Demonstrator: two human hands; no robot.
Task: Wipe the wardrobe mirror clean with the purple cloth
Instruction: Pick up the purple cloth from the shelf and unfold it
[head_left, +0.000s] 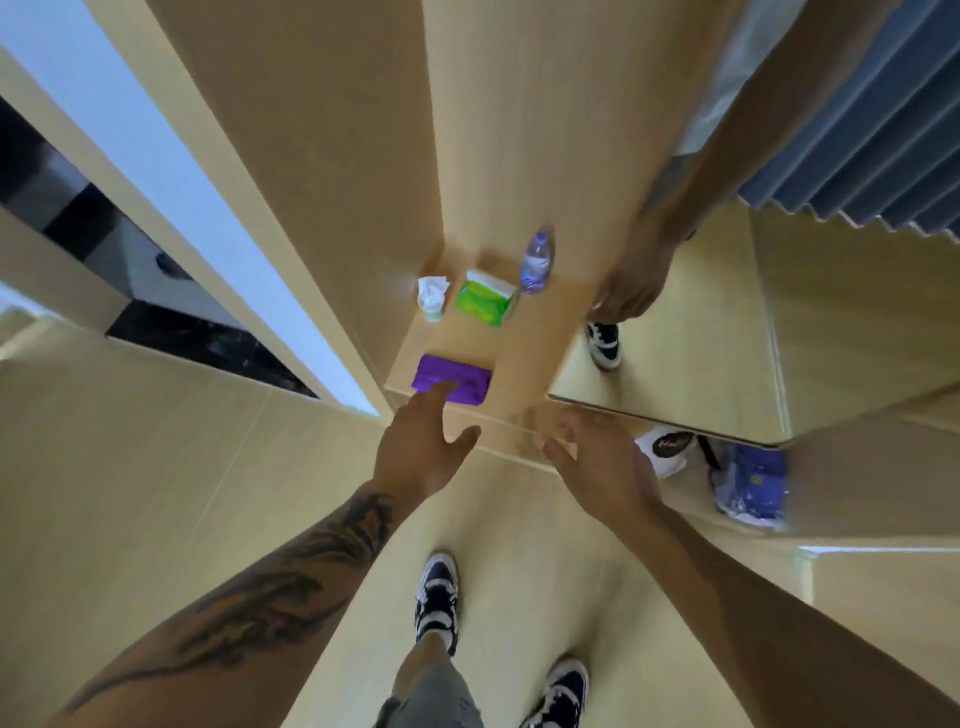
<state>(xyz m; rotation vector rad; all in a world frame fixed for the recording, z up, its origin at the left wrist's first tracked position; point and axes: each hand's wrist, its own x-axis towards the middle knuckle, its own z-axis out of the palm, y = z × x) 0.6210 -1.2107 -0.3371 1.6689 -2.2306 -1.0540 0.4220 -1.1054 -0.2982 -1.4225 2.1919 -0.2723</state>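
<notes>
A folded purple cloth (460, 383) lies at the near left edge of a wooden shelf (524, 358). My left hand (423, 441) reaches over it with straight fingers, the fingertips touching its near edge. My right hand (597, 462) hovers open just in front of the shelf's edge, holding nothing. The wardrobe mirror (701, 322) stands to the right of the shelf and reflects an arm, a hand and a shoe.
On the shelf stand a water bottle (537, 262), a green tissue pack (485, 304) and a small cup with crumpled tissue (432, 296). A lower shelf at right holds a blue packet (750, 483) and a white bag (667, 449). Grey curtains (872, 130) hang upper right.
</notes>
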